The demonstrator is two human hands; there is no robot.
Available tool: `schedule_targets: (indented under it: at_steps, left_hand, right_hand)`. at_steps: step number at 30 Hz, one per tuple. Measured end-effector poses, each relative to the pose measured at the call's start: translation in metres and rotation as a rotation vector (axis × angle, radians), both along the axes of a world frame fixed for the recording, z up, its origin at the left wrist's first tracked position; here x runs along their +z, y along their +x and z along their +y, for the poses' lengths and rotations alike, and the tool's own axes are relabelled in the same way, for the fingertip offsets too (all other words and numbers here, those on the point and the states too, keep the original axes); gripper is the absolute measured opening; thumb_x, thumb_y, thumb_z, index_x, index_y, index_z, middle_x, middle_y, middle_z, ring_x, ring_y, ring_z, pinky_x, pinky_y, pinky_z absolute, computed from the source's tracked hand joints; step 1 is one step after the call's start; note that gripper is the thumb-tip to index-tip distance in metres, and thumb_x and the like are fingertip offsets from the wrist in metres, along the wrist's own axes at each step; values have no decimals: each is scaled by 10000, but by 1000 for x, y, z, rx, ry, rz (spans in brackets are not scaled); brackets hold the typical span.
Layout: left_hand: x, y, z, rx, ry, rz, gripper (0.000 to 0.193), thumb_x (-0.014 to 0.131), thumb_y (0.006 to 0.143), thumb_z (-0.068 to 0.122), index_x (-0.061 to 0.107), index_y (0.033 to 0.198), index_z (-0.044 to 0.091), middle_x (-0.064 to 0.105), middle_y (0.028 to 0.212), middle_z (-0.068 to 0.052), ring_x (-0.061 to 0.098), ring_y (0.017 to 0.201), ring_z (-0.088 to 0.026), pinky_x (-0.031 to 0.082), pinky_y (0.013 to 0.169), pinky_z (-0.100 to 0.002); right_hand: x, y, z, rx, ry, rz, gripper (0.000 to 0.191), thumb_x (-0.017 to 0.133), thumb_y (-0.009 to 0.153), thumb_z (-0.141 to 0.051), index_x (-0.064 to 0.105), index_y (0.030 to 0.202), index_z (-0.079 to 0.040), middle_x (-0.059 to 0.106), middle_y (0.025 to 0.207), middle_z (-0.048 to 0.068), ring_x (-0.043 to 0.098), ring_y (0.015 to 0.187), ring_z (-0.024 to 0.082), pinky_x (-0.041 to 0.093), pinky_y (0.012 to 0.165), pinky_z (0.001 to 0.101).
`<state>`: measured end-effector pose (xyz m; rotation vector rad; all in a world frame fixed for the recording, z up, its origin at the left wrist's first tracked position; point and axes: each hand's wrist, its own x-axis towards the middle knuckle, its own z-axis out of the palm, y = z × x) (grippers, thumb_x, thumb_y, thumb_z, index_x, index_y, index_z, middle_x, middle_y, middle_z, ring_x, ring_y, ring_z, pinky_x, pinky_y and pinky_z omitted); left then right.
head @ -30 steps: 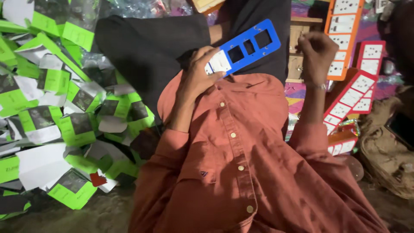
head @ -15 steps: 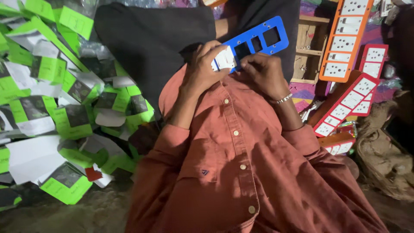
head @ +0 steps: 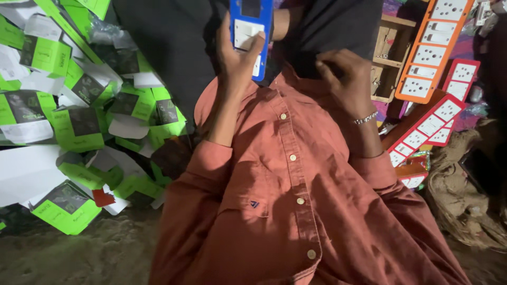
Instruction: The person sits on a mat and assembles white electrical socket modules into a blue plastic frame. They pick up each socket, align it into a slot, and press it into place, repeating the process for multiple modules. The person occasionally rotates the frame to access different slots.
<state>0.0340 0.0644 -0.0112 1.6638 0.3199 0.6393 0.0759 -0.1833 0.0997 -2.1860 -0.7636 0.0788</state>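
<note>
My left hand (head: 238, 59) grips a blue plastic switch-board frame (head: 251, 32), held upright over my lap, with the thumb pressed on a white switch module set in it. The frame's upper end runs out of the top of the picture. My right hand (head: 346, 74) is off the frame, to its right. Its fingers are curled against the dark trouser cloth (head: 338, 26) at the hem of my rust-red buttoned shirt (head: 296, 179). Nothing shows between those fingers. A thin bracelet sits on that wrist.
Several green-and-white cardboard boxes (head: 79, 126) lie heaped on the left. Orange (head: 433, 47) and red (head: 438, 119) switch-board panels lean at the right beside a small wooden shelf (head: 388, 58). A coarse brown sack (head: 465, 195) lies at the far right, on dusty ground (head: 95, 253).
The blue frame has swung from slanted to upright in my left hand. My right hand touched it half a second ago and has dropped away to the lap.
</note>
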Motion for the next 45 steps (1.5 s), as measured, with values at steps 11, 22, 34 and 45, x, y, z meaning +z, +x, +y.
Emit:
schedule_targets:
  at_steps: [11,22,34,45]
  left_hand:
    - [1,-3,3,-55,-489,-2,647,769,981,209,453,1507,4,650,1298,-94,641,1152,-169,544,1002,-320]
    - [-4,-4,3,-48,-391,-68,656,791,996,175,431,1529,43,651,1252,-89,636,1127,-166,540,1007,-326]
    - [-10,-8,1,-96,-308,-78,679,809,1050,83,376,1572,63,607,1236,-102,610,1110,-178,516,1014,-317]
    - [-6,-10,1,-191,-172,-110,687,823,1076,81,336,1561,77,591,1335,-122,618,1213,-190,515,1092,-334]
  right_hand:
    - [-18,40,31,236,-461,-646,174,773,827,-309,761,885,-145,729,1063,37,627,1157,271,333,1068,507]
    - [-43,63,-10,209,-296,-463,49,781,961,-126,743,990,-113,728,1054,45,631,1060,286,421,1019,446]
    - [-77,64,-177,-235,-430,133,97,744,927,-89,802,902,-16,743,783,125,714,667,199,527,602,304]
    - [-167,61,-145,-509,-397,-290,71,713,852,-40,730,831,26,694,736,224,708,648,366,538,535,428]
